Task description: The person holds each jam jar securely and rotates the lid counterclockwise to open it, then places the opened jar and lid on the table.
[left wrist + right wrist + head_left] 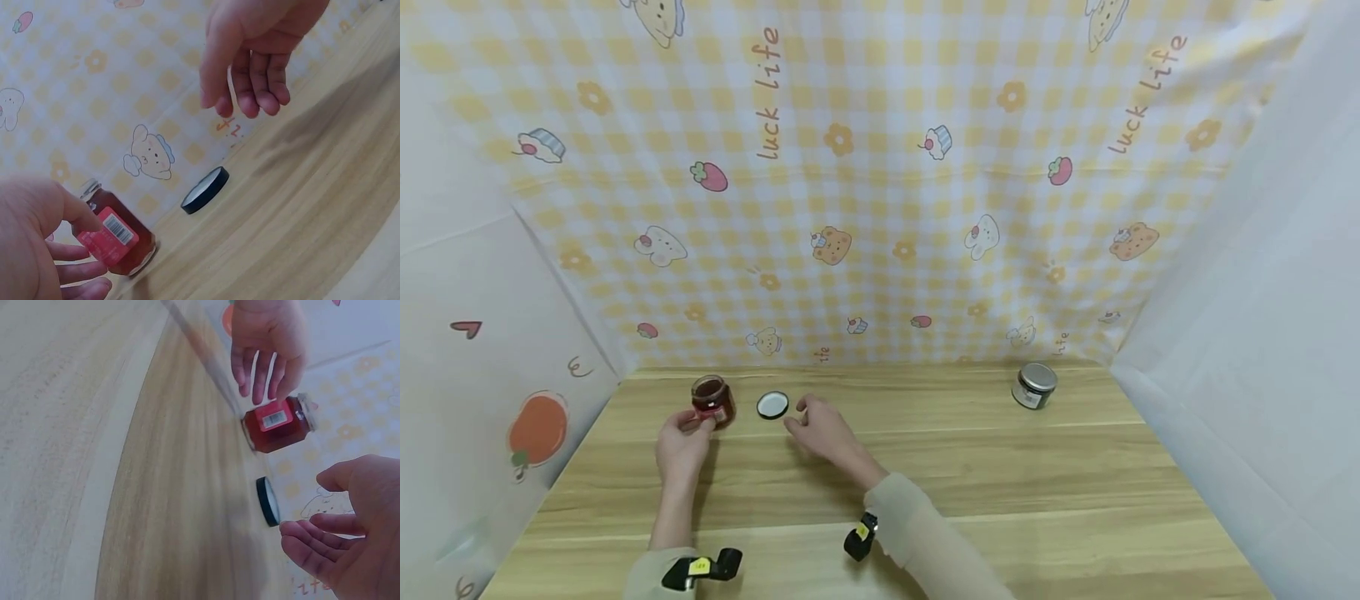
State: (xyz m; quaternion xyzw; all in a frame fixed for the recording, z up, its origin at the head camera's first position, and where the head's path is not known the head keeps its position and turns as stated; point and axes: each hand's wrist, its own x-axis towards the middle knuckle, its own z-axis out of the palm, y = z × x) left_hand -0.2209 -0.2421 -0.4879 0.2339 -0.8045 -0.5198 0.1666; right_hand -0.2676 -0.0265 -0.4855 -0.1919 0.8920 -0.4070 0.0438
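Toward the back left of a wooden table [962, 475], a small glass jar of dark red contents [715, 404] stands upright, its glass mouth bare, with a red label [112, 237] bearing a white barcode patch. A person's left hand [683, 447] is beside it, on the near left side. The thumb tip overlaps the label in the left wrist view, though whether it touches cannot be told. The fingers are relaxed and only slightly bent, with a wide gap between them and the thumb, and are not wrapped around the glass.

Just right of the jar and apart from it, a round black-rimmed lid [772, 406] lies flat on the tabletop, its white inner face up. The right hand [826, 429] hovers near the lid's right side, apart from it, holding nothing; its fingers are loosely bent and the thumb stands well away from them.

Well apart, toward the back right, stands a second jar [1034, 386], dark below a silver-coloured lid. Both forearms wear beige sleeves [936, 546]. Behind the table hangs a yellow-and-white checked cloth [880, 192] printed with strawberries, cupcakes, flowers, cartoon animals and the words "luck life".
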